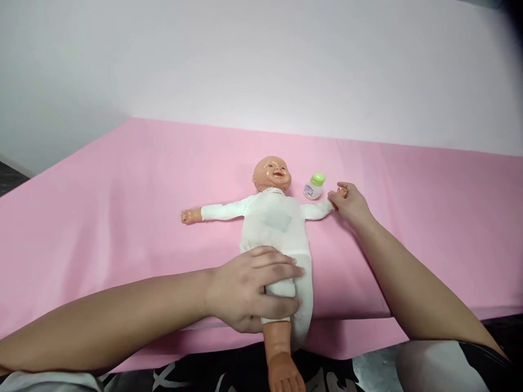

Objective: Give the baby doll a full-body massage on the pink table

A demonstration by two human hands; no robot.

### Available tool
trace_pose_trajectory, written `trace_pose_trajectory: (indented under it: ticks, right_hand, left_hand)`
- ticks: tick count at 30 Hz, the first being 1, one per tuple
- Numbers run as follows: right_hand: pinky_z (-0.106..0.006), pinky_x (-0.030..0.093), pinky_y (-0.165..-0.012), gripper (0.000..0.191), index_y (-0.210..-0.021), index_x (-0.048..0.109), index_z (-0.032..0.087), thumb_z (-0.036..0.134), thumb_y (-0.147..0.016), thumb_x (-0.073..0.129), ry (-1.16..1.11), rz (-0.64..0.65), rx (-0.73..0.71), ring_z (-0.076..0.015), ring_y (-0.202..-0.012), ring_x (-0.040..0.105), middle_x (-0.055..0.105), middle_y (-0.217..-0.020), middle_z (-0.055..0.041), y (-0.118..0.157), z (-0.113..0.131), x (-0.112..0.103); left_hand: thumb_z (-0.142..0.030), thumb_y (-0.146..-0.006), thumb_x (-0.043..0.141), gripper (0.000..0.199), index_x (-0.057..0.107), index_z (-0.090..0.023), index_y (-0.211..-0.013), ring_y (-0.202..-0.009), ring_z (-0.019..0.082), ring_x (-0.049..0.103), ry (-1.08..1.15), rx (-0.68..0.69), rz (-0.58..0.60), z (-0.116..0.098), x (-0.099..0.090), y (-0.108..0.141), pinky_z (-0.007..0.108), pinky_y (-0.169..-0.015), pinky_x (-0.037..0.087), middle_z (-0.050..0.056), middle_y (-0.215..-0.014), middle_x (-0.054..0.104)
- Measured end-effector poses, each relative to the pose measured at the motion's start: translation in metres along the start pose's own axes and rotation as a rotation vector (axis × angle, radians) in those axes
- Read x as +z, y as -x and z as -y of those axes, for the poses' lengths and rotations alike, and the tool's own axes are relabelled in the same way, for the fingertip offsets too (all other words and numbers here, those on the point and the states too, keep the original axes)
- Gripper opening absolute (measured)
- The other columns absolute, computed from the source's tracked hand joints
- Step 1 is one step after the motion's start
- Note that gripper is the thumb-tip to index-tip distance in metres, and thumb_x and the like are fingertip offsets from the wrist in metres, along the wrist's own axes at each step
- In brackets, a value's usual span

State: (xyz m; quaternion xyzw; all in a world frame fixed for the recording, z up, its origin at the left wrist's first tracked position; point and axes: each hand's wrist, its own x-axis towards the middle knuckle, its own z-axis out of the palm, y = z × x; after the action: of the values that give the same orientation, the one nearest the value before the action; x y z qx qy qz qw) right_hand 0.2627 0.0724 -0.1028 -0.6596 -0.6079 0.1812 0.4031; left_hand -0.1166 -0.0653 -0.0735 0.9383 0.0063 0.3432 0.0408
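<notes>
Pale, plain wall (261,65) fills the upper part of my head view, and below it a smooth pink cloth (122,179) covers the bench, hanging over the near edge. From the left, my bare left forearm (122,316) reaches in over the cloth. Above it, one arm of the doll (275,234) stretches straight out sideways, ending in a small, bare, curled hand. Next comes my left hand (253,288), gripping one white-clad leg, its fingers laid across the top and the thumb on the near side. Doll and bench meet mid-view: it lies on its back, head away from me, a greyish patch on its white chest. The held leg's bare foot (285,373) points toward me past the bench edge, above dark patterned clothing (220,367). Right of the head stands or leans a small bottle (314,188) with a green cap; I cannot tell which. Farthest right, my right hand (349,204) pinches the doll's other hand between thumb and fingers, just beside the bottle.
</notes>
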Motion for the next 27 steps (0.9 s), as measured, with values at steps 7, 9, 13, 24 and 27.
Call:
trace_pose_trajectory:
  ticks: [7,9,13,24,27]
  right_hand:
    - [-0.048,0.065,-0.089,0.069,-0.14,0.065,0.025,0.06,-0.084,0.084,-0.051,-0.038,0.1,-0.0319,-0.104,0.077,0.078,-0.127,-0.0143,0.001,0.005,-0.001]
    - [-0.044,0.066,-0.082,0.065,-0.14,0.059,0.027,0.057,-0.087,0.082,-0.233,-0.072,0.028,-0.0267,-0.097,0.077,0.078,-0.128,-0.0112,0.007,0.016,0.003]
    - [-0.041,0.065,-0.074,0.052,-0.133,0.064,0.029,0.052,-0.09,0.082,-0.339,-0.07,-0.169,-0.0203,-0.078,0.071,0.079,-0.126,-0.0076,0.027,0.041,0.011]
    - [-0.045,0.065,-0.091,0.041,-0.143,0.074,0.035,0.051,-0.105,0.068,0.062,0.225,-0.519,-0.0256,-0.093,0.079,0.083,-0.13,-0.0038,0.06,0.072,0.026]
    - [-0.041,0.064,-0.074,0.059,-0.155,0.062,0.031,0.055,-0.101,0.071,-0.123,0.082,-0.353,-0.0203,-0.073,0.072,0.08,-0.131,-0.0082,0.046,0.058,0.019]
  left_hand:
    - [-0.041,-0.097,0.074,0.038,0.074,-0.023,-0.131,-0.144,0.039,0.063,-0.01,-0.067,-0.046,0.013,-0.004,0.002,0.058,-0.114,0.06,0.022,-0.154,0.064]
    - [-0.042,-0.097,0.076,0.044,0.072,-0.023,-0.136,-0.146,0.042,0.061,-0.025,-0.11,-0.108,0.025,-0.009,0.006,0.061,-0.115,0.06,0.023,-0.16,0.058]
    - [-0.054,-0.096,0.08,0.058,0.068,-0.023,-0.144,-0.144,0.043,0.063,0.006,-0.259,-0.169,0.053,-0.02,0.015,0.065,-0.114,0.06,0.023,-0.165,0.053]
    - [-0.048,-0.095,0.083,0.055,0.07,-0.021,-0.141,-0.139,0.037,0.068,-0.025,-0.201,-0.165,0.049,-0.012,0.009,0.055,-0.111,0.064,0.023,-0.156,0.061]
    - [-0.05,-0.098,0.078,0.051,0.072,-0.019,-0.138,-0.136,0.036,0.069,-0.033,-0.072,-0.106,0.033,-0.012,0.002,0.055,-0.114,0.062,0.022,-0.149,0.067]
